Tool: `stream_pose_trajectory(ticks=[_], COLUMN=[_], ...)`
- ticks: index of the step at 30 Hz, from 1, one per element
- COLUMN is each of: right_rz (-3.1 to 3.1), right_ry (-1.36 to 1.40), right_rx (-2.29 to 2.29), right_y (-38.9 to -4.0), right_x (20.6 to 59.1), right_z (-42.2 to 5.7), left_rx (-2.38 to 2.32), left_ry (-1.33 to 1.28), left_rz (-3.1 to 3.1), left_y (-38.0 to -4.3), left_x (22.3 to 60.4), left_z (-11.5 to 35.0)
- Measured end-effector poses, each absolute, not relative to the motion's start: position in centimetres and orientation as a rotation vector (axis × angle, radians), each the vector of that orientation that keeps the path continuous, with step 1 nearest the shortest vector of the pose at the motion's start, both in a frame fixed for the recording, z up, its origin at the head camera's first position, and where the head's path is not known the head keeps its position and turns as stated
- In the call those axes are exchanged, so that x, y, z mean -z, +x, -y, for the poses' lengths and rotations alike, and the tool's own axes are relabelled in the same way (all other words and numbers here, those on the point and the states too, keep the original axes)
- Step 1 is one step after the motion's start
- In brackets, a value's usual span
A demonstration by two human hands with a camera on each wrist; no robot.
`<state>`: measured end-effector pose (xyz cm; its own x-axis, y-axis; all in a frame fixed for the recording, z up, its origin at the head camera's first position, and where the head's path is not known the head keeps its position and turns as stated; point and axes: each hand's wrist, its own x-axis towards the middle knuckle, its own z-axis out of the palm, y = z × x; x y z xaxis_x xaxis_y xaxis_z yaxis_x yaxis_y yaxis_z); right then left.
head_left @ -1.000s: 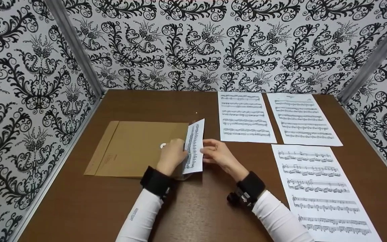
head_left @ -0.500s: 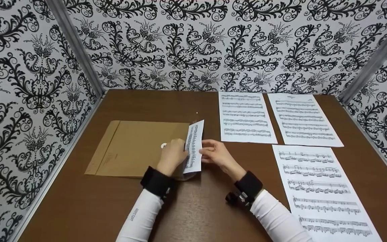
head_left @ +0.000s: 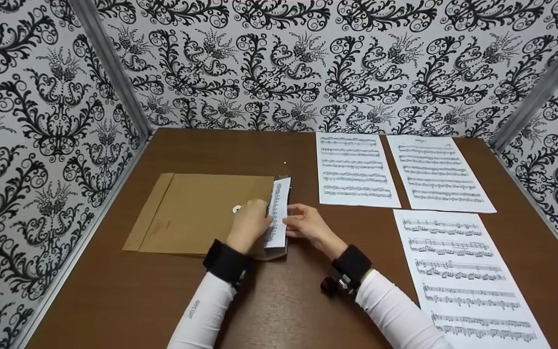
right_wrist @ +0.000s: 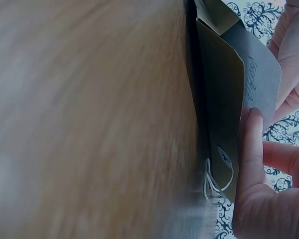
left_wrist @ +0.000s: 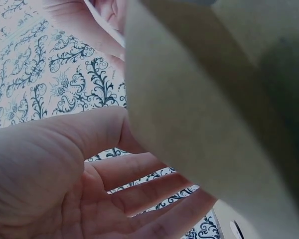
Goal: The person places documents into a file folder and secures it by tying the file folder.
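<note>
A brown paper envelope point(head_left: 201, 208) lies on the table, its mouth facing right. My left hand point(head_left: 249, 223) grips its upper layer near the mouth; in the left wrist view the envelope point(left_wrist: 189, 114) passes between the thumb and the other fingers. A page of sheet music point(head_left: 278, 213) is partly inside the mouth, its right part sticking out. The right hand point(head_left: 310, 225) pinches that page's outer edge. The right wrist view shows a fingertip on the page point(right_wrist: 261, 74), beside the envelope's flap point(right_wrist: 222, 99) with its string and round button.
Two more sheets of music point(head_left: 356, 169) point(head_left: 441, 174) lie side by side at the back right. Another sheet point(head_left: 468, 276) lies nearer, right of the right forearm. Patterned walls point(head_left: 279, 63) surround the brown table point(head_left: 279, 310) at the back and sides.
The right hand has moved slightly left, and the page with it, so less of the page sticks out of the envelope. My left hand stays in place.
</note>
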<state>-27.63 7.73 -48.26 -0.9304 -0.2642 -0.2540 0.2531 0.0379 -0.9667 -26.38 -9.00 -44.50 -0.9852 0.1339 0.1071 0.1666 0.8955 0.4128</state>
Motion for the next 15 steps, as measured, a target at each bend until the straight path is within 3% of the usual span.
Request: stream_pose_trajectory(ticks=[15], right_rz=[-1.985], right_ry=[-0.025], right_rx=[1.844], right_y=[-28.16], right_x=[48.67], right_z=[-7.28], left_rx=[0.667], left_ry=[-0.275], left_rz=[2.949], left_y=[-26.2], left_x=[44.45], left_z=[9.15])
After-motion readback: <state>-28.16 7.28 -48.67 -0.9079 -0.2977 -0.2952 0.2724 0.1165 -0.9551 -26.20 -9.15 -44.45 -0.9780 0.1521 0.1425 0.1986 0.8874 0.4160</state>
